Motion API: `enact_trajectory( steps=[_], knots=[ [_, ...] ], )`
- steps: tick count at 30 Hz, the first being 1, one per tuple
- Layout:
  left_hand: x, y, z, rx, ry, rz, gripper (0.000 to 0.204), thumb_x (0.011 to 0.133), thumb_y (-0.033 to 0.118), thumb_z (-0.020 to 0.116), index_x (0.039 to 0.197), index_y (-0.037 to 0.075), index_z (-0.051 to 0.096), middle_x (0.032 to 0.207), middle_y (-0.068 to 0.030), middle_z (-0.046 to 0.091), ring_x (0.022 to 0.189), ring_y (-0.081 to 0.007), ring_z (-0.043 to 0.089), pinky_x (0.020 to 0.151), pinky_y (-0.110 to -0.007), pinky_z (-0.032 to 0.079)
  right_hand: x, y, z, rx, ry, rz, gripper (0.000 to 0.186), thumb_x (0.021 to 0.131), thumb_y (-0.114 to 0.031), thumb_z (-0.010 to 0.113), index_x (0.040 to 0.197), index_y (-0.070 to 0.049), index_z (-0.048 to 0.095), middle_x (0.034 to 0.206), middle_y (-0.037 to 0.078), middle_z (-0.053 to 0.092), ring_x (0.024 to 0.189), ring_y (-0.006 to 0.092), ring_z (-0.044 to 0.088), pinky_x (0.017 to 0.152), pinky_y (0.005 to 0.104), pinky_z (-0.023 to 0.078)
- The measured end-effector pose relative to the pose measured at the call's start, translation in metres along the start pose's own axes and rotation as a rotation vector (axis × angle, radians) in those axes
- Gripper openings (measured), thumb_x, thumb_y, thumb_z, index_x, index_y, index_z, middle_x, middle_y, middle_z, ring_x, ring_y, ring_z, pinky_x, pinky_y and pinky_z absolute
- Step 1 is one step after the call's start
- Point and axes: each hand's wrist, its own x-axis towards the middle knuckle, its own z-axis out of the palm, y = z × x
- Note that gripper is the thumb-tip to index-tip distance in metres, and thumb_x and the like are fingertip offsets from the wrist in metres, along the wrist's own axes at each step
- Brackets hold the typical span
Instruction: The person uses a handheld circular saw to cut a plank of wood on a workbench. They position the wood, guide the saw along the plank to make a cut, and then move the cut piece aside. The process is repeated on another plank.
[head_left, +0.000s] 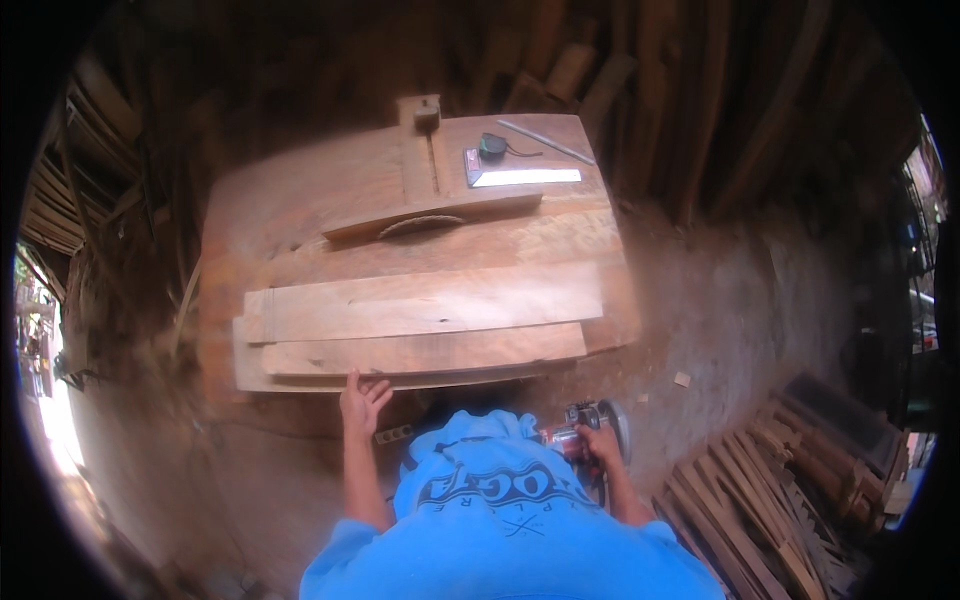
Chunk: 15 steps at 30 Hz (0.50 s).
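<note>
My left hand [364, 402] is at the near edge of the worktable, fingers spread, with nothing in it. Its fingertips reach the edge of the boards; whether they touch is hard to tell. At my right side my right hand [598, 441] is closed around a red and black angle grinder [565, 440] with a round grey disc [616, 432]. The grinder is off the table's near right corner. Two pale wooden boards [430, 305] [430, 350] lie side by side across the near part of the table, on a thinner panel [250, 365].
A round saw blade [420, 226] rises from the wooden worktable [280, 190] beside a wooden fence [450, 208]. Behind lie a square [525, 178], a tape measure [492, 148] and a thin rod [545, 142]. Wood strips [735, 510] are piled at lower right; planks [660, 120] stand behind.
</note>
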Motion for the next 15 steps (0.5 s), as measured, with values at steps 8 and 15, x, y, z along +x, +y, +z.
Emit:
enact_trajectory(
  steps=[8, 15],
  knots=[
    [-0.001, 0.083, 0.078, 1.417, 0.082, 0.785, 0.064, 0.093, 0.063, 0.069, 0.110, 0.002, 0.072, 0.111, -0.0222, 0.072, 0.109, -0.0365, 0.067, 0.092, -0.047, 0.053, -0.006, 0.000, 0.006, 0.096, 0.022, 0.000, 0.033, 0.090, -0.030, 0.078, 0.088, 0.002, 0.073, 0.060, 0.010, 0.065, 0.047, 0.0211, 0.061, 0.045, 0.0378, 0.046],
    [0.080, 0.066, 0.181, 1.805, -0.193, 1.228, 0.109, 0.078, 0.078, 0.073, 0.155, 0.005, 0.047, 0.154, -0.0241, 0.049, 0.149, -0.0413, 0.038, 0.127, -0.058, 0.021, -0.005, 0.008, 0.010, 0.212, 0.027, 0.010, 0.036, 0.088, -0.034, 0.082, 0.095, 0.000, 0.075, 0.064, 0.012, 0.067, 0.048, 0.0203, 0.063, 0.045, 0.0386, 0.046]
  ],
)
